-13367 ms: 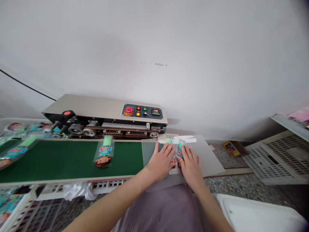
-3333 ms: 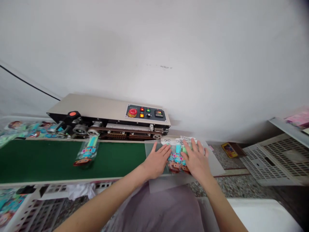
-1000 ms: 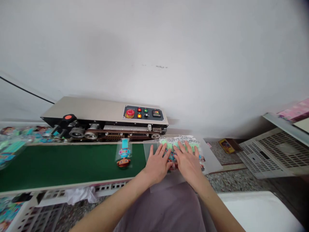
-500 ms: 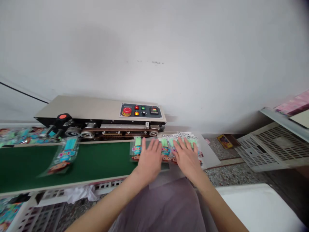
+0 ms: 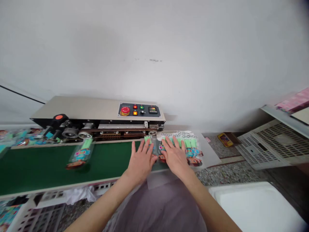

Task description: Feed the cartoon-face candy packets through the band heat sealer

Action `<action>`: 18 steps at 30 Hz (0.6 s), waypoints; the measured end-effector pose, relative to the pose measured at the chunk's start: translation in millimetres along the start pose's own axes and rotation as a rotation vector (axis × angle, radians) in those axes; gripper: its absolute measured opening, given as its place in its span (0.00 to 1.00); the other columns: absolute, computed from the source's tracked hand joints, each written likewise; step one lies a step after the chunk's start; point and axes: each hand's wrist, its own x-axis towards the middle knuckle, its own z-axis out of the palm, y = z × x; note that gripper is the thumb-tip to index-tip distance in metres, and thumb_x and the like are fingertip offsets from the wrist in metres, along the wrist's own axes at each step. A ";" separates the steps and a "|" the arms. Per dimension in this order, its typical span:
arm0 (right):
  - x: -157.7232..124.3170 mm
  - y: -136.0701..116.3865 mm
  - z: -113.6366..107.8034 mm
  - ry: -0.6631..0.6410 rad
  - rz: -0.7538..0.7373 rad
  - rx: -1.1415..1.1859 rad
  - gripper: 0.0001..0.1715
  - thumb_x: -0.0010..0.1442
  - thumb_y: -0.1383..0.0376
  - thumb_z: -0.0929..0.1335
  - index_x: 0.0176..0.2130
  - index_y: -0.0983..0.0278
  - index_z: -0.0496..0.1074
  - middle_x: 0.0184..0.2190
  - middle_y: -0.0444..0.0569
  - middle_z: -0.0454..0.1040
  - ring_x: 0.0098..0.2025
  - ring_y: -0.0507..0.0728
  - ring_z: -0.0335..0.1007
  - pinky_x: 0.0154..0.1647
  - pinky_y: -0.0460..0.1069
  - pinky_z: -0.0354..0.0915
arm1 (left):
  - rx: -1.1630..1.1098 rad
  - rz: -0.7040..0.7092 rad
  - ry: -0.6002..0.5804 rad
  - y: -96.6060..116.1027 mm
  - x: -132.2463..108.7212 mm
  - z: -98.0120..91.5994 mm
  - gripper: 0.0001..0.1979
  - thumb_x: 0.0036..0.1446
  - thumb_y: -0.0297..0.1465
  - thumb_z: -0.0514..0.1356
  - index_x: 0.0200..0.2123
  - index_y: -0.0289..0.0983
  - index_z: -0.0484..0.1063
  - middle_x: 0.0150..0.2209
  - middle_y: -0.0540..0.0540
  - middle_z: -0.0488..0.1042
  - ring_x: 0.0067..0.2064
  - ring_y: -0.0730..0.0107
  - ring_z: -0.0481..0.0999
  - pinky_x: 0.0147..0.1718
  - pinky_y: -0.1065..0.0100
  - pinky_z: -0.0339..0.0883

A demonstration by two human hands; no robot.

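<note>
My left hand (image 5: 140, 160) lies flat, fingers spread, on a clear packet with a green stick (image 5: 150, 145) at the right end of the green conveyor belt (image 5: 43, 167). My right hand (image 5: 175, 156) rests flat on a fanned row of the same cartoon-printed packets (image 5: 190, 149) lying on a translucent sheet (image 5: 207, 154) beside the belt. Another packet (image 5: 80, 154) lies further left on the belt. Behind the belt stands the sealing machine (image 5: 96, 117) with its control panel (image 5: 138, 110).
More packets (image 5: 14, 138) pile up at the far left end. White slatted crates (image 5: 272, 145) and a shelf stand at the right. A white bin (image 5: 253, 206) sits by my right leg, and a crate (image 5: 29, 216) stands under the belt.
Both hands have slid left, pushing one packet onto the belt's right end. The packet further along the belt has travelled left.
</note>
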 end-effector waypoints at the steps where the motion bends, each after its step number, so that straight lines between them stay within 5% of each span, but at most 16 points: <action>1: -1.2 2.8 -2.8 0.010 0.008 -0.009 0.28 0.72 0.60 0.57 0.68 0.59 0.62 0.70 0.50 0.58 0.72 0.71 0.47 0.69 0.72 0.43 | 0.010 -0.027 0.003 0.8 1.0 -5.5 0.28 0.72 0.42 0.44 0.67 0.34 0.62 0.70 0.35 0.58 0.71 0.42 0.55 0.66 0.29 0.39; 4: -9.6 20.9 -11.2 0.034 0.062 -0.077 0.28 0.72 0.62 0.56 0.68 0.60 0.62 0.70 0.50 0.58 0.72 0.71 0.46 0.69 0.73 0.43 | -0.013 0.069 0.014 9.8 11.6 -11.6 0.26 0.73 0.36 0.43 0.67 0.33 0.62 0.69 0.35 0.60 0.71 0.46 0.56 0.68 0.32 0.36; 8: -21.0 43.0 -11.0 -0.016 0.106 -0.150 0.28 0.72 0.62 0.57 0.67 0.59 0.63 0.71 0.51 0.56 0.72 0.71 0.46 0.66 0.73 0.47 | -0.088 0.298 0.002 24.1 27.8 8.0 0.26 0.73 0.40 0.45 0.69 0.39 0.57 0.72 0.40 0.54 0.73 0.52 0.51 0.68 0.34 0.40; 13: -20.8 28.8 7.6 0.028 0.143 -0.136 0.29 0.72 0.58 0.59 0.68 0.59 0.61 0.71 0.52 0.55 0.72 0.72 0.44 0.68 0.73 0.42 | -0.060 0.145 0.034 20.9 20.2 27.3 0.27 0.73 0.42 0.44 0.70 0.41 0.56 0.73 0.41 0.50 0.73 0.51 0.49 0.67 0.30 0.39; 18: -0.4 -13.7 7.6 0.046 0.207 -0.083 0.35 0.71 0.55 0.61 0.68 0.73 0.60 0.67 0.67 0.62 0.72 0.73 0.47 0.68 0.71 0.37 | 0.018 -0.023 0.017 0.1 3.7 5.4 0.27 0.72 0.40 0.45 0.68 0.37 0.61 0.71 0.36 0.56 0.72 0.44 0.54 0.66 0.30 0.40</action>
